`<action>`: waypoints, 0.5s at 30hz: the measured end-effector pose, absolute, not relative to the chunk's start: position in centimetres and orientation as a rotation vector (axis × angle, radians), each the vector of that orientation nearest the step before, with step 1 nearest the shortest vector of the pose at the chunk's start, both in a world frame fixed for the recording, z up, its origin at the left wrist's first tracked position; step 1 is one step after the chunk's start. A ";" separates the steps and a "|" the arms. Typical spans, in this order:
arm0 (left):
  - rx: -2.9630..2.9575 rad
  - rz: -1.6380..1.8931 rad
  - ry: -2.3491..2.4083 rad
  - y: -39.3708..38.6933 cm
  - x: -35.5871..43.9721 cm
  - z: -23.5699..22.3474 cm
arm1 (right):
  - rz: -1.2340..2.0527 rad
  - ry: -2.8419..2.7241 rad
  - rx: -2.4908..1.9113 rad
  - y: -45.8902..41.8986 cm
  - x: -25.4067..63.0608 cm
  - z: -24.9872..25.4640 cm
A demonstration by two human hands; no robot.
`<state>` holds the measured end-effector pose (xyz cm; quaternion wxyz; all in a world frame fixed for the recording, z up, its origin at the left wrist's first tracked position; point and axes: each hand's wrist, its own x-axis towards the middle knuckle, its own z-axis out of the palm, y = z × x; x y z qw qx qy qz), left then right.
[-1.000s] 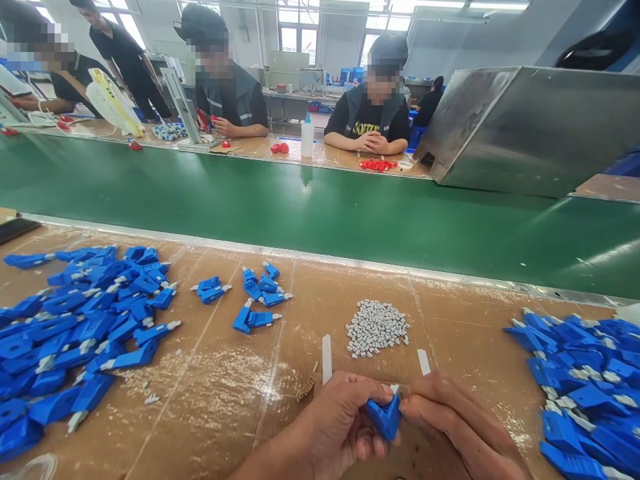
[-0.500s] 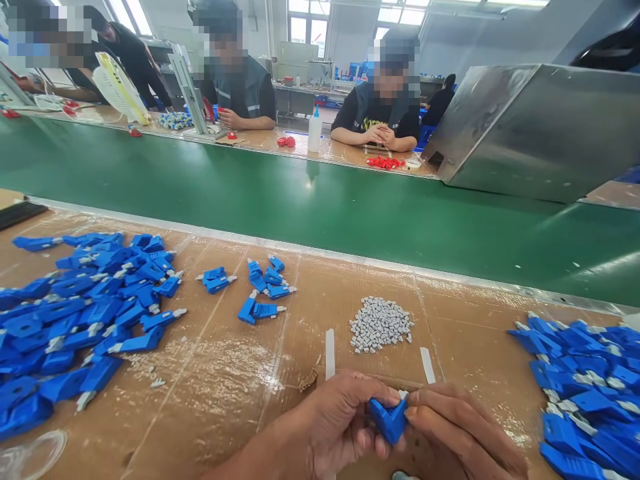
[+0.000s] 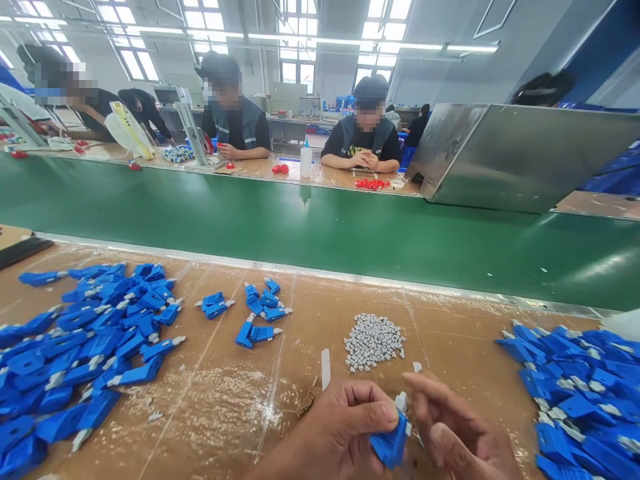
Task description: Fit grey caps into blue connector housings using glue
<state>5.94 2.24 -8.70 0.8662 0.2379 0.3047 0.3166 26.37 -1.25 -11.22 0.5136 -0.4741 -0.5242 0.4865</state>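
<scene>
Blue piece (image 3: 392,445) sits gripped between fingers of the left hand (image 3: 341,427) — right hand (image 3: 463,433) just beside, fingers parted.

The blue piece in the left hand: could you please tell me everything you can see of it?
The blue piece looks like angular plastic, with a whitish tip at its upper end and a pale bit on its right side. It is tilted, held over the brown worktop by the left hand, which hides part of it. The right hand is close beside it; contact is unclear.
</scene>
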 end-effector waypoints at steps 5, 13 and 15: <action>0.517 0.726 0.599 1.9 6.3 -8.9 | 1.458 -1.156 -1.014 -0.5 25.4 -10.6; 0.593 0.746 0.661 1.4 6.4 -8.7 | 1.692 -1.100 -0.989 -0.6 25.4 -10.8; 0.633 0.755 0.701 1.7 6.6 -8.6 | 1.642 -1.185 -0.978 -0.5 24.9 -11.6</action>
